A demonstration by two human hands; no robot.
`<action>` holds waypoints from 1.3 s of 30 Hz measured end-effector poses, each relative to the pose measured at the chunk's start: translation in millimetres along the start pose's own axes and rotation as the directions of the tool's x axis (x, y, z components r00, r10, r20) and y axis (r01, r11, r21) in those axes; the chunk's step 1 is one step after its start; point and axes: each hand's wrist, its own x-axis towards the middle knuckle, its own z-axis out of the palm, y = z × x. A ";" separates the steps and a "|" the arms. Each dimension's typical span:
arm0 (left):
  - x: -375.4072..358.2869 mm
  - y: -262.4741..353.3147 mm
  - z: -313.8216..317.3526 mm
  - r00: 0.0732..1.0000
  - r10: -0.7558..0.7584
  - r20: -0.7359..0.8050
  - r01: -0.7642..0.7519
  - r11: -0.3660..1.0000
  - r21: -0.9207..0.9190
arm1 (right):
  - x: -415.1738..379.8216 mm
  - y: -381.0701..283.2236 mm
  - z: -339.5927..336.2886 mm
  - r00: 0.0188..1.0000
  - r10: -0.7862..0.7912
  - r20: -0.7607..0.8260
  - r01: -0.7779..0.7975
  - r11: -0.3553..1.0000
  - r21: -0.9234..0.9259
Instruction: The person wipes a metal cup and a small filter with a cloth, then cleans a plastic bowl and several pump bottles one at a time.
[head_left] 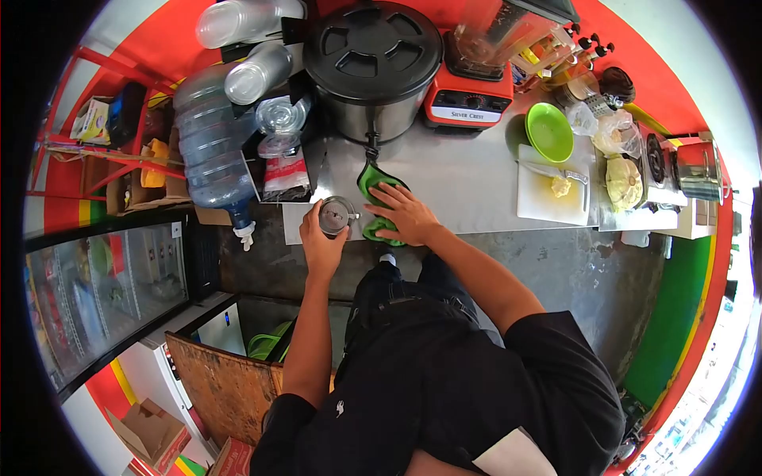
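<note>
My left hand (319, 244) is wrapped round a small glass mug (339, 215), seen from above at the front edge of the steel counter (468, 174). A short handle sticks out on the mug's right side. Just right of it, my right hand (401, 216) lies flat with its fingers spread on a green cloth (368, 181). Part of this cloth hangs at the counter's edge below my palm. The cloth's dark-edged far end reaches toward the tap of a large steel drink dispenser (373, 119) with a black lid.
A red blender (468, 103) stands at the back. To the right are a green bowl (549, 132) and a white cutting board (536, 198) with a knife (548, 170). Plastic cups (258, 73) and a large water bottle (210, 139) crowd the left.
</note>
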 end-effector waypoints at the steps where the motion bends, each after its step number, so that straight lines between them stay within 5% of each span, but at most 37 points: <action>1: 3.9 2.1 4.5 1.000 0.001 0.010 -0.001 1.000 -0.008 | -13.1 2.3 -4.1 1.000 0.011 0.005 -0.011 1.000 -0.003; 9: 22.6 30.6 49.6 0.962 0.245 0.117 -0.238 0.969 -0.072 | -149.3 61.4 -40.4 0.892 0.442 -0.098 -0.452 0.877 -0.162; 11: 22.6 38.8 57.8 0.953 0.261 0.153 -0.250 0.964 -0.089 | -181.9 84.0 -26.4 0.752 0.580 -0.313 -0.632 0.769 -0.091; 14: 22.8 48.0 55.8 0.937 0.306 0.170 -0.285 0.949 -0.136 | -189.1 81.2 -16.3 0.647 0.645 -0.407 -0.708 0.706 -0.005; 17: 24.3 52.4 53.5 0.936 0.319 0.152 -0.282 0.933 -0.223 | -159.1 64.9 4.4 0.633 0.651 -0.420 -0.717 0.697 0.000; 20: 34.2 32.4 65.4 0.906 0.419 0.058 -0.409 0.903 -0.132 | -105.3 26.4 -8.8 0.803 0.530 -0.272 -0.550 0.835 0.004; 23: 44.4 42.5 64.3 0.953 0.291 0.085 -0.282 0.954 -0.106 | -67.2 23.7 -0.2 0.865 0.416 -0.280 -0.414 0.907 0.070; 25: 52.4 54.5 61.2 0.936 0.221 0.275 -0.243 0.969 0.048 | -49.1 33.4 -11.3 0.878 0.333 -0.343 -0.320 0.943 0.096; 27: 58.4 65.9 59.7 0.924 0.195 0.328 -0.257 0.954 0.156 | -40.4 31.5 -26.0 0.827 0.543 -0.146 -0.425 0.774 0.469; 29: 60.8 70.6 61.6 0.912 0.181 0.368 -0.272 0.938 0.215 | -40.7 22.7 -50.5 0.815 0.528 -0.239 -0.391 0.805 0.446; 31: 63.5 71.1 61.8 0.904 0.203 0.375 -0.307 0.920 0.243 | -52.0 14.0 -77.8 0.694 0.702 0.162 -0.402 0.190 0.896; 32: 63.3 72.3 63.8 0.894 0.220 0.391 -0.339 0.902 0.266 | -60.8 22.3 -71.5 0.700 0.685 0.201 -0.241 -0.039 0.970; 33: 63.2 70.2 65.7 0.889 0.231 0.396 -0.350 0.900 0.261 | -68.7 26.8 -69.5 0.693 0.694 0.194 -0.234 -0.038 0.971; 35: 65.4 59.7 68.5 0.855 0.348 0.384 -0.447 0.870 0.207 | -84.2 35.7 -71.1 0.679 0.704 0.207 0.174 -0.428 0.887; 36: 65.8 56.3 70.3 0.849 0.361 0.386 -0.460 0.865 0.202 | -95.2 33.1 -83.9 0.762 0.617 0.199 0.230 -0.544 0.807; 39: 67.9 51.9 70.4 0.882 0.318 0.347 -0.370 0.925 0.092 | -99.2 33.2 -92.2 0.666 0.736 0.119 0.439 -0.517 0.735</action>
